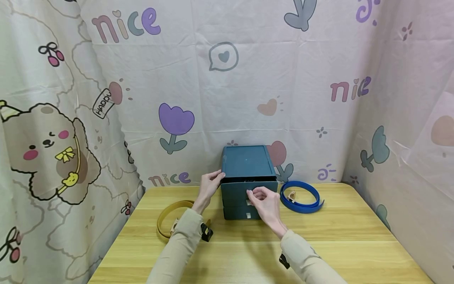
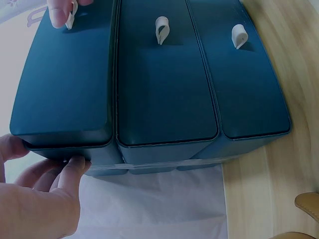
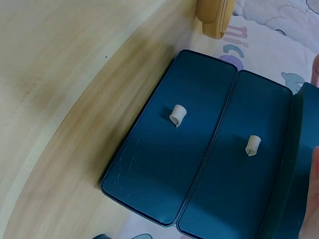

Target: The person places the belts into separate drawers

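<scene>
Teal drawer box (image 1: pixel 248 161) stands upright on table (image 1: pixel 337 236), abt mid of far edge, w/ 3 drawers stacked. Top drawer (image 1: pixel 232 194) is ajar: dark gap under box lid in head view, front juts past the other 2 in L wrist view. Mid drawer (image 2: pixel 167 84) & btm drawer (image 2: pixel 239 89) sit flush, each w/ a small off-white loop tab.

L hand (image 1: pixel 210 185) is at box's upper L front corner, fingers curled & gripping that edge, fingertips touching box. R hand (image 1: pixel 267 203) is in front of top drawer, fingers bent, thumb & finger pinching its pull tab (image 2: pixel 72 16); no real gap b/w the tips.

Tan belt (image 1: pixel 160 223) lies coiled b/w box & table's L edge, partly hidden behind L sleeve (image 1: pixel 188 232). Blue belt (image 1: pixel 301 207), also coiled, w/ gold buckle (image 1: pixel 291 196), lies just R of box, twd table's far R corner. R sleeve (image 1: pixel 306 256) crosses near edge. Printed curtain (image 1: pixel 227 98) hangs behind far edge & along both sides.
</scene>
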{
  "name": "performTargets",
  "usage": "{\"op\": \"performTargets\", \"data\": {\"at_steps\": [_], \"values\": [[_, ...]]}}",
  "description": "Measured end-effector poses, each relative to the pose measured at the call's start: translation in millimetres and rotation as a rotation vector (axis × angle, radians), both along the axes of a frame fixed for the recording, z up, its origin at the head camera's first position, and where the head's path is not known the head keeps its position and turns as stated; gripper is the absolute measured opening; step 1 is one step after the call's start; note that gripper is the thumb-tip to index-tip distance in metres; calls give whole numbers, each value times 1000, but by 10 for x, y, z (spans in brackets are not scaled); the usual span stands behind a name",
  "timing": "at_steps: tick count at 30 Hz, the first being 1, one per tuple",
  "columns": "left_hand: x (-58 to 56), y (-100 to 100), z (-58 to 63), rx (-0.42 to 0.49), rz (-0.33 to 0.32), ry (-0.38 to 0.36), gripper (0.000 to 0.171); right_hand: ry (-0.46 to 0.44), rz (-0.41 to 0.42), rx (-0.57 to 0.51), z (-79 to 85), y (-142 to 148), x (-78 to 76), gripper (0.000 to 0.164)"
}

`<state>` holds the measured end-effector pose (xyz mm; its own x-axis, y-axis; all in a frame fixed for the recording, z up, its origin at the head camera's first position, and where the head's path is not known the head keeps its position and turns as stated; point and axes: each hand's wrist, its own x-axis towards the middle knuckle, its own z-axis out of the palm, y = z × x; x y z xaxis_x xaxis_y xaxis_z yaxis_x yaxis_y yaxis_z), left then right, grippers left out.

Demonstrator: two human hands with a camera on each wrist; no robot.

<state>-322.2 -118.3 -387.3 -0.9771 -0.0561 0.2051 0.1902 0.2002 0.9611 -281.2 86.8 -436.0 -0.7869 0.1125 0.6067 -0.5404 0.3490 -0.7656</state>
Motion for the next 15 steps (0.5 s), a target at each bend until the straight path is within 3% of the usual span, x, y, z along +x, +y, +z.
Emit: {"op": "performTargets", "data": {"at_steps": [15], "values": [[11, -1, -1, 4, 1, -6, 43, -3, -48, 23, 9, -25, -68, 17]]}}
